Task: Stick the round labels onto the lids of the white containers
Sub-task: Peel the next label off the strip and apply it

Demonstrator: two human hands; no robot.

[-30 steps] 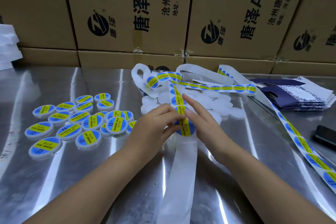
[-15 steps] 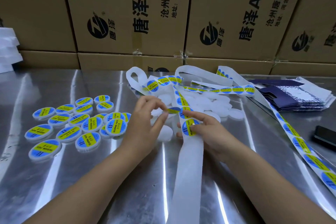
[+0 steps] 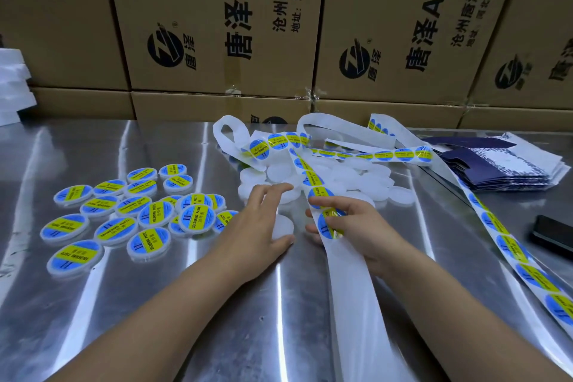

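My right hand (image 3: 353,226) pinches the white backing strip (image 3: 350,282), thumb on top next to a blue and yellow round label (image 3: 329,224). Spread with straight fingers, my left hand (image 3: 259,222) lies over a plain white container (image 3: 282,225); the thumb touches its near edge and the fingertips reach the pile of unlabelled white containers (image 3: 344,178). I cannot see a label in that hand. Several labelled containers (image 3: 133,211) lie on the left of the metal table (image 3: 155,304).
Label strips (image 3: 384,154) loop over the pile, and one long strip (image 3: 508,246) runs down the right side. Flat dark blue cartons (image 3: 508,164) and a black phone (image 3: 555,234) lie at the right. Cardboard boxes (image 3: 217,25) wall off the back.
My left hand peeled a label off the strip, then moved left and opened over a white container. My right hand kept hold of the strip and drew it slightly nearer.
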